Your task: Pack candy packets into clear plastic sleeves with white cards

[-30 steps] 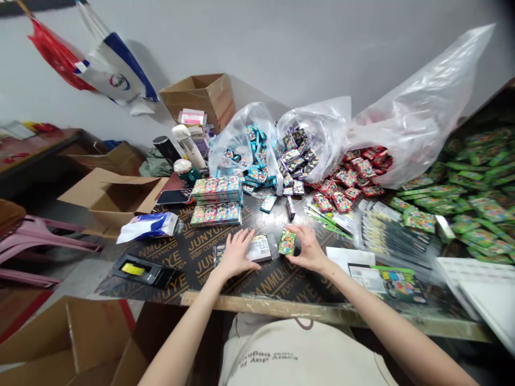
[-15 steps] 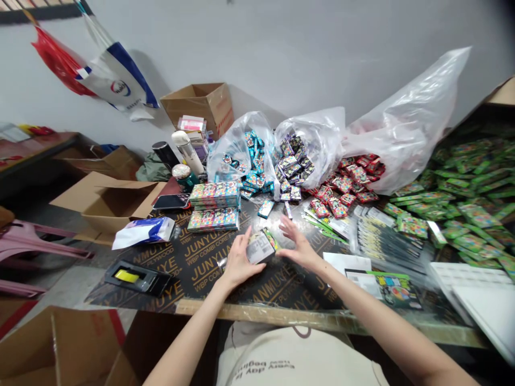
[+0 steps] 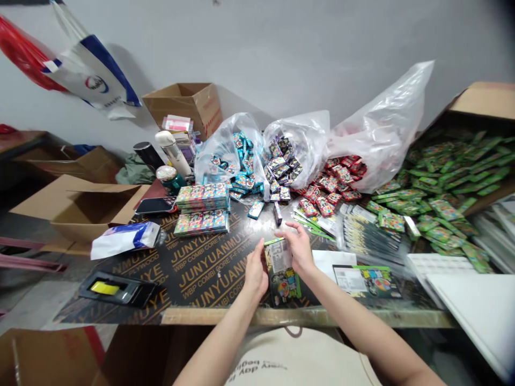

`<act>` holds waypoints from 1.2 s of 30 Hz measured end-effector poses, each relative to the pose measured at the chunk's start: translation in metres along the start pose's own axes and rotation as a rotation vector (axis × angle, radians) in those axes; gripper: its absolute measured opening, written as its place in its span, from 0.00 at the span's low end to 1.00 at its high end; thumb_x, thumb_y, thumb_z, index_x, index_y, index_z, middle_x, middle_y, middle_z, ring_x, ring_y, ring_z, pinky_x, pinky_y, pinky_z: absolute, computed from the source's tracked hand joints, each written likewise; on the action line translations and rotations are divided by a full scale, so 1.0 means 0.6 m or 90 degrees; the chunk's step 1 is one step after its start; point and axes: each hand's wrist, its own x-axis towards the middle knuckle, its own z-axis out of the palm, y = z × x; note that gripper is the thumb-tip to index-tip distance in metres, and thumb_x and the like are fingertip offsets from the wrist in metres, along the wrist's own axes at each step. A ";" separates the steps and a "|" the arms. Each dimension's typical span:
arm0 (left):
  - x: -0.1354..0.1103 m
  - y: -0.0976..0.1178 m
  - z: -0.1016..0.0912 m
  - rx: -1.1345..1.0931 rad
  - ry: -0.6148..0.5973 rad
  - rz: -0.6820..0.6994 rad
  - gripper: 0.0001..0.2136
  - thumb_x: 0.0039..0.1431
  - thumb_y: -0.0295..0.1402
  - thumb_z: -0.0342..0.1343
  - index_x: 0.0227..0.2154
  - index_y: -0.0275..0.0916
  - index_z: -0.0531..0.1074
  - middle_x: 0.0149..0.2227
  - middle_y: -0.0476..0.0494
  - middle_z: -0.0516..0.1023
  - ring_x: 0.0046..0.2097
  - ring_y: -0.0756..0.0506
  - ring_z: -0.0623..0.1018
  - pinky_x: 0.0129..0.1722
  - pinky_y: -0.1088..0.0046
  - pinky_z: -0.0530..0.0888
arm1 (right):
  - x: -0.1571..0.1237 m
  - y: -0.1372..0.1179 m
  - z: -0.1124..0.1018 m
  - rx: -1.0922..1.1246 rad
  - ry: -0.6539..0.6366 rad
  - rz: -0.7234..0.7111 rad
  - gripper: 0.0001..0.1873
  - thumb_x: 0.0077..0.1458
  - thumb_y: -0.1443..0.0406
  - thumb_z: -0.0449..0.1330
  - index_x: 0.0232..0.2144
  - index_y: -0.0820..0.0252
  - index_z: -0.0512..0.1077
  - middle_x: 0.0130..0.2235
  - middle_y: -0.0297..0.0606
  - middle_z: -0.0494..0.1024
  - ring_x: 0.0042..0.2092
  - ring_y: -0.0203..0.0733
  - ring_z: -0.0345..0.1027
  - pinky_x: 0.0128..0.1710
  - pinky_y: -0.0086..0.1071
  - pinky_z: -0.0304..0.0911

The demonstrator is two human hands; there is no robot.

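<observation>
Both my hands meet over a small printed packet (image 3: pixel 278 271) with a white label panel above a colourful green cartoon card. My left hand (image 3: pixel 255 273) grips its left edge, and my right hand (image 3: pixel 298 249) pinches its upper edge. Beneath them lies a black plywood sheet (image 3: pixel 205 268) with gold lettering. Two stacks of boxed multicolour packs (image 3: pixel 202 210) stand to the left of my hands. Loose teal packs (image 3: pixel 256 209) and a small upright pack (image 3: pixel 277 213) lie just beyond them. A green cartoon card with a white sheet (image 3: pixel 366 281) lies to the right.
Plastic bags hold teal and purple packs behind the sheet, with red and green packs spread to the right. Cardboard boxes, bottles, a phone, a white-and-blue packet and a black tray with yellow tape stand around. The wooden table edge runs close to my body.
My hands have come together from either side and now both hold the packet, raised and turned upright. The view has also shifted, so everything on the table sits further left.
</observation>
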 end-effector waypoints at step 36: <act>0.013 0.098 0.045 0.928 -0.417 0.457 0.11 0.55 0.29 0.49 0.36 0.43 0.75 0.28 0.47 0.68 0.31 0.49 0.69 0.31 0.74 0.65 | 0.004 -0.064 -0.168 -0.455 -0.289 -0.327 0.17 0.55 0.58 0.53 0.46 0.51 0.69 0.50 0.36 0.70 0.52 0.44 0.61 0.52 0.41 0.55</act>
